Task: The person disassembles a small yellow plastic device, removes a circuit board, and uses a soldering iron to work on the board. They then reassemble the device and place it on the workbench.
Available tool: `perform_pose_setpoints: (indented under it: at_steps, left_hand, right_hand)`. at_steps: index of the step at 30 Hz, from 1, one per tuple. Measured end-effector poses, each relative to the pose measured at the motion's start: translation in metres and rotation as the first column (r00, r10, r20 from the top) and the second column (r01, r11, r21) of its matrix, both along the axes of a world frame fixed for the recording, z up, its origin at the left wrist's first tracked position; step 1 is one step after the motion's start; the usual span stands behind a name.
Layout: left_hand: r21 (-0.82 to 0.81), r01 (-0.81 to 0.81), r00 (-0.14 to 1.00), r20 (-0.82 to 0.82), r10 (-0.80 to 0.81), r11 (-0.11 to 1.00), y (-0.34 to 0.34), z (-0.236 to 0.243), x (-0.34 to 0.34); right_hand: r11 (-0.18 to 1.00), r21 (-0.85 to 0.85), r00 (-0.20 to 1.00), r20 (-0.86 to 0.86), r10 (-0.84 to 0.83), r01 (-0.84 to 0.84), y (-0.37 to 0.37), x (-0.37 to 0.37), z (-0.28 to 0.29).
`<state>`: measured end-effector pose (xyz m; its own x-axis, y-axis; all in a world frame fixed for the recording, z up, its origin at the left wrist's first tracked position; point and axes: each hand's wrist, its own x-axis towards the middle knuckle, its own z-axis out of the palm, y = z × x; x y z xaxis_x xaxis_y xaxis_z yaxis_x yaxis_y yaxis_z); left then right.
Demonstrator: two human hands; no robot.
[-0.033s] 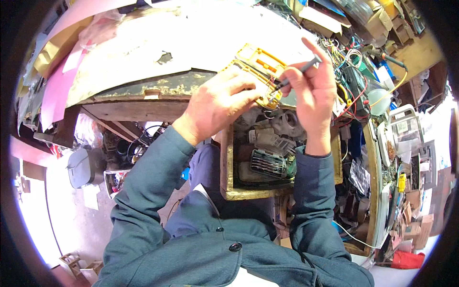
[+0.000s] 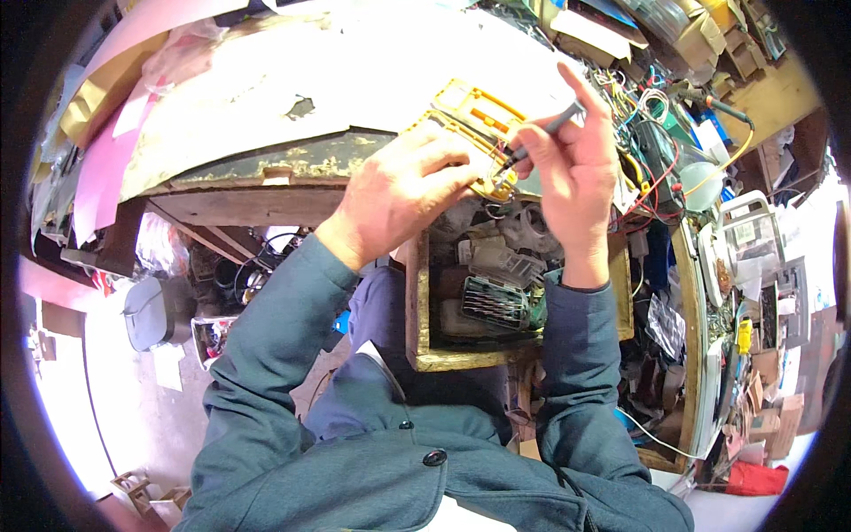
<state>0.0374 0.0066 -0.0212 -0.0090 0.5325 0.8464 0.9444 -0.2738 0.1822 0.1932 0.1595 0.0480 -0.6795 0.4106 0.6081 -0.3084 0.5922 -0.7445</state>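
Observation:
At the bench's near edge, my left hand (image 2: 390, 188) is closed around the left side of an opened yellow plastic case (image 2: 456, 126). The case has an orange strip in its far part, and thin wires show at its near end. My right hand (image 2: 581, 177) pinches a slim grey screwdriver (image 2: 566, 117) between thumb and fingers, the index finger stretched upward. The screwdriver slants down to the left, its dark tip end at the case's near right end. Whether the tip touches a screw is too small to tell.
Below my hands, a wooden drawer (image 2: 470, 359) stands pulled out, holding a bit set (image 2: 496, 303) and clear plastic boxes. Tangled wires (image 2: 656, 106) lie to the right, near a blue-handled tool (image 2: 729, 109) on a yellow cable. White sheeting (image 2: 239, 97) covers the bench.
My right hand and the screwdriver have shifted very slightly to the left. The left hand keeps its hold on the yellow case.

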Motion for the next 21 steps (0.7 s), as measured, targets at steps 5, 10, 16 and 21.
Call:
perform_pose_setpoints:
  at_steps: [5, 10, 16, 21]
  left_hand:
    - [0.004, 0.01, 1.0, -0.002, -0.01, 1.0, 0.0, 0.002, 0.001]
    - [0.012, 0.007, 1.0, -0.001, -0.007, 1.0, 0.0, 0.004, 0.001]
    - [0.008, 0.001, 1.0, -0.002, -0.001, 1.0, 0.001, 0.003, 0.001]
    - [0.006, 0.006, 1.0, -0.004, -0.006, 1.0, 0.0, 0.004, 0.001]
  right_hand:
    - [0.993, 0.108, 0.999, -0.034, -0.043, 0.046, -0.004, -0.001, -0.005]
    - [0.986, 0.148, 0.997, -0.033, -0.067, 0.071, -0.005, -0.004, -0.009]
    - [0.979, 0.186, 0.996, -0.063, -0.066, 0.077, -0.001, -0.006, -0.012]
    - [0.971, 0.224, 0.996, -0.051, -0.07, 0.08, 0.002, -0.007, -0.015]
